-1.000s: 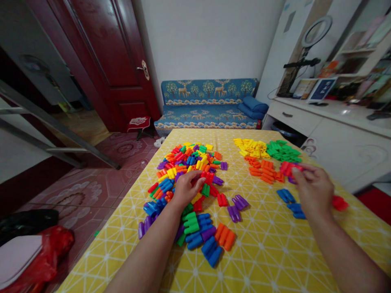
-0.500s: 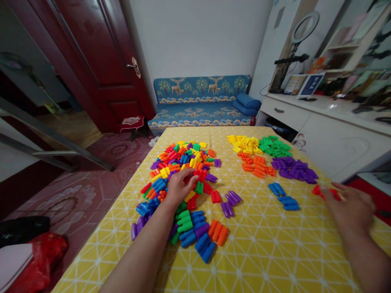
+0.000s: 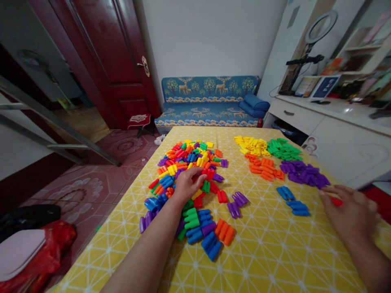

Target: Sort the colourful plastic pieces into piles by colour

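Resting on the block pile (image 3: 180,159), left hand (image 3: 187,186), grip unclear; right hand (image 3: 351,212) spread open

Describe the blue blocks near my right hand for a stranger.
Start at the yellow tablecloth, right half. Just left of the right hand lie the blue blocks, in two small clusters. The purple pile behind them is larger, and they alone there are blue.

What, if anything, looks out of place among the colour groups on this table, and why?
Nothing is spilled or damaged. One oddity: a few purple pieces lie alone mid-table, between the mixed pile and the sorted purple group, belonging to neither.
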`<state>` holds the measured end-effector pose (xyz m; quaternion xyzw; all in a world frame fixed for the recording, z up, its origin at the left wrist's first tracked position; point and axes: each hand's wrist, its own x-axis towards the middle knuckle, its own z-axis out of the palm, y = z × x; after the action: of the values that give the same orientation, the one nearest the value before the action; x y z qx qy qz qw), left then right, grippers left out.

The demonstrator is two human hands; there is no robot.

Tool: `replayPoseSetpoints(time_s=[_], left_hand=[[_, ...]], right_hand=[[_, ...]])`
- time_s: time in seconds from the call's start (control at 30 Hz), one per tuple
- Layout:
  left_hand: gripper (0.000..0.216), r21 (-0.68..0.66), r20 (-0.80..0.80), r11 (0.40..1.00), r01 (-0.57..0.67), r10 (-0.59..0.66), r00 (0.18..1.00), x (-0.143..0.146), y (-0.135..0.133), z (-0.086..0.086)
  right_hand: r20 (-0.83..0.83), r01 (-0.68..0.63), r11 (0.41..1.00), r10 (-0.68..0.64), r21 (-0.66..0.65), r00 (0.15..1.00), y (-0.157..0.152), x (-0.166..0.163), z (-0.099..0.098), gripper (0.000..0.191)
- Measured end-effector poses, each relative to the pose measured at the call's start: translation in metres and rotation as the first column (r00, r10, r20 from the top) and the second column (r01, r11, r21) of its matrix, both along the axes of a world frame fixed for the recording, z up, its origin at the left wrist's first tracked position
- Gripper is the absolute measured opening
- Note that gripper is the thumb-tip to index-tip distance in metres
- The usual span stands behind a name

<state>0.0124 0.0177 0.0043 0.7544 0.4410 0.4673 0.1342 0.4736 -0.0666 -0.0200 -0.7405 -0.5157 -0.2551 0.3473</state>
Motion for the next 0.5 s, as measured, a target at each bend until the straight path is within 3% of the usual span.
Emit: replayPoseSetpoints(time_s=[0.07, 0.1, 0.23, 0.3, 0.37, 0.43, 0.5], left_hand=[[0.025, -0.004, -0.006, 1.000, 0.006, -0.006, 1.000, 0.000, 0.000, -0.001], [0.026, -0.005, -0.010, 1.000, 0.004, -0.004, 1.000, 0.000, 0.001, -0.001], [0.027, 0.006, -0.030, 1.000, -0.006, 0.006, 1.000, -0.001, 0.002, -0.003], [0.027, 0.007, -0.031, 1.000, -0.004, 0.004, 1.000, -0.002, 0.002, -0.003], [0.027, 0.006, -0.017, 1.000, 0.000, 0.000, 1.000, -0.001, 0.001, -0.003], [0.027, 0.005, 0.003, 1.000, 0.010, -0.010, 1.000, -0.001, 0.001, -0.002], [0.027, 0.000, 0.012, 1.000, 0.025, -0.025, 1.000, -0.001, 0.001, -0.002]], right_hand=[[-0.045, -0.228, 0.969, 0.233, 0.092, 0.971, 0.002, -0.044, 0.022, 0.021], [-0.096, -0.362, 0.924, 0.374, 0.125, 0.922, 0.004, -0.071, 0.033, 0.020], [-0.367, -0.718, 0.693, 0.687, 0.071, 0.627, 0.020, -0.184, 0.056, 0.020], [-0.476, -0.811, 0.585, 0.723, 0.034, 0.502, 0.030, -0.229, 0.053, 0.027], [-0.554, -0.850, 0.527, 0.714, 0.020, 0.429, 0.039, -0.262, 0.045, 0.040], [-0.606, -0.854, 0.519, 0.692, 0.040, 0.392, 0.047, -0.281, 0.037, 0.047], [-0.643, -0.836, 0.544, 0.667, 0.073, 0.378, 0.053, -0.290, 0.031, 0.041]])
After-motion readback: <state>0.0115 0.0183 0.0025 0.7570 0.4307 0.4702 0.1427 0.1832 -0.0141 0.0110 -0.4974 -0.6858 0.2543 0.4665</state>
